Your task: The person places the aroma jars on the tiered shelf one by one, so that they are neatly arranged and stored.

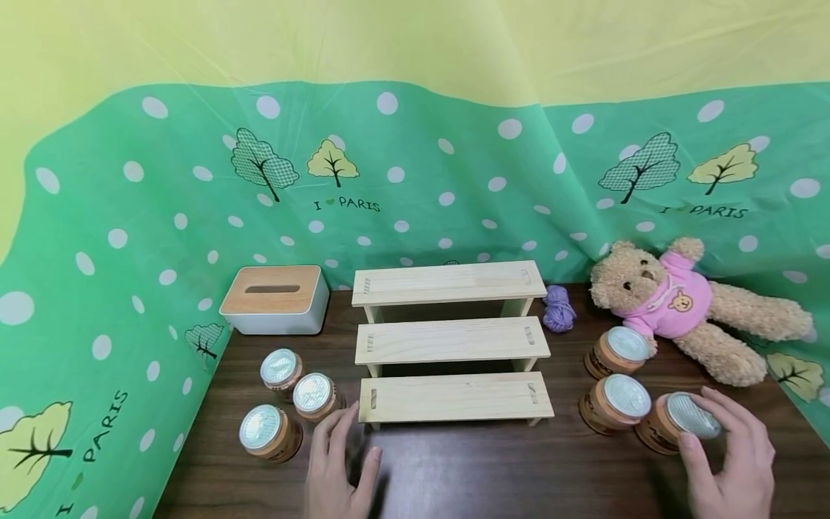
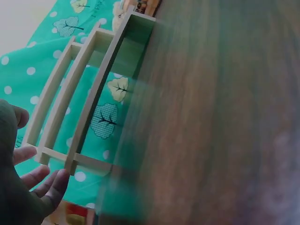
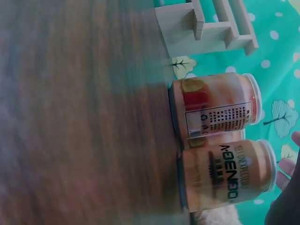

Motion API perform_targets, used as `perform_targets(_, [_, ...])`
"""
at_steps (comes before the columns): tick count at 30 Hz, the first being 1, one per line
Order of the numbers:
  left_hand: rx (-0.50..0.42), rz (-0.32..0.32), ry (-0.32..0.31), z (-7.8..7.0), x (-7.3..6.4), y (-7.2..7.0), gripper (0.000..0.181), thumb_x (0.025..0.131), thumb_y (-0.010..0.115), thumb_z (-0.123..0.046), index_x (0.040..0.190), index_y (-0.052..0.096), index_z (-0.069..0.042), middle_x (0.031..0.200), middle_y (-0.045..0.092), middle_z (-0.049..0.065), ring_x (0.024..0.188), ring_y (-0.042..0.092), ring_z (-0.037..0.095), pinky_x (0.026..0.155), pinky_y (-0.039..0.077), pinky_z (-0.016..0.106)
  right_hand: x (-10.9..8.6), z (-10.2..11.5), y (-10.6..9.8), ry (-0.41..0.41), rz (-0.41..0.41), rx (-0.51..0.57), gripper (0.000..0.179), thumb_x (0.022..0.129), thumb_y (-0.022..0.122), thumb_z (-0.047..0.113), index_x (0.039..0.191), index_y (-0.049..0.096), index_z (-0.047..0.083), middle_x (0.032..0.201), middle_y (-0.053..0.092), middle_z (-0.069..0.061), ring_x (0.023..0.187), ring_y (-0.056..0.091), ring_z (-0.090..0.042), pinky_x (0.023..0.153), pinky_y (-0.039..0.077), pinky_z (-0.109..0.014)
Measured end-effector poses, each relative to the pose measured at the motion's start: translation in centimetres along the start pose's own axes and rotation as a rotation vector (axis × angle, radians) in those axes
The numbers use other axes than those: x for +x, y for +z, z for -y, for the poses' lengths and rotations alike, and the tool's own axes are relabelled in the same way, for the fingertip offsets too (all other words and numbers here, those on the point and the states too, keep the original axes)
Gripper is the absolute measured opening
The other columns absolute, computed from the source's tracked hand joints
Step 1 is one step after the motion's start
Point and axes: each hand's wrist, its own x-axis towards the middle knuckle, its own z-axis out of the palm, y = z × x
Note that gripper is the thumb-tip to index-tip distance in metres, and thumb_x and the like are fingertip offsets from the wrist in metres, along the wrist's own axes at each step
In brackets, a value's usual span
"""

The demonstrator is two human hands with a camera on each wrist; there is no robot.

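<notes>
My left hand [image 1: 340,465] is above the table's front left, fingers spread and loosely bent with nothing between them. Beside it stand three silver-lidded cans [image 1: 271,434]. In the left wrist view the fingers [image 2: 57,185] appear in front of the shelf's end. My right hand [image 1: 733,458] is at the nearest right-hand can [image 1: 668,425], thumb and fingers parted over its lid. The right wrist view shows that lettered can [image 3: 225,176] upright on the table, its fingertips [image 3: 285,166] beside the lid; contact is unclear. Two more cans [image 1: 614,405] stand close by.
A three-step wooden shelf [image 1: 454,396] occupies the middle of the dark table [image 1: 454,472]. A tissue box [image 1: 279,299] stands back left. Purple yarn [image 1: 558,308] and a teddy bear [image 1: 681,303] in pink lie at right. A patterned green cloth [image 1: 415,187] hangs behind.
</notes>
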Motion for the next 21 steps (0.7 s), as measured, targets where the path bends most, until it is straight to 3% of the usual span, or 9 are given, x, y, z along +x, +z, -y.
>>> perform_targets(5, [-0.181, 0.041, -0.139, 0.0, -0.6, 0.7, 0.059, 0.088, 0.083, 0.004, 0.144, 0.070, -0.011, 0.137, 0.062, 0.008, 0.112, 0.064, 0.025, 0.077, 0.060, 0.028, -0.5, -0.4, -0.4, 0.094, 0.011, -0.017, 0.043, 0.102, 0.074, 0.011, 0.139, 0.068, -0.011, 0.155, 0.059, 0.016, 0.143, 0.047, 0.004, 0.116, 0.032, -0.013])
perform_targets(13, [-0.243, 0.091, -0.293, -0.2, -0.5, 1.3, 0.041, 0.099, 0.079, -0.002, 0.138, 0.073, -0.015, 0.137, 0.059, 0.002, 0.110, 0.061, 0.019, 0.081, 0.057, 0.026, -1.2, -1.4, 0.0, 0.174, -0.045, -0.049, 0.038, 0.093, 0.083, -0.001, 0.128, 0.072, -0.012, 0.153, 0.057, 0.024, 0.143, 0.046, 0.004, 0.109, 0.033, -0.011])
perform_targets(21, [-0.392, 0.142, -0.475, 0.3, -0.2, 1.4, 0.033, 0.106, 0.072, -0.005, 0.138, 0.070, -0.008, 0.139, 0.063, 0.008, 0.117, 0.064, 0.015, 0.091, 0.057, 0.020, -1.3, -1.6, 0.7, 0.287, -0.077, -0.009, 0.046, 0.088, 0.081, -0.016, 0.132, 0.072, -0.011, 0.145, 0.060, 0.023, 0.136, 0.050, 0.001, 0.100, 0.040, -0.005])
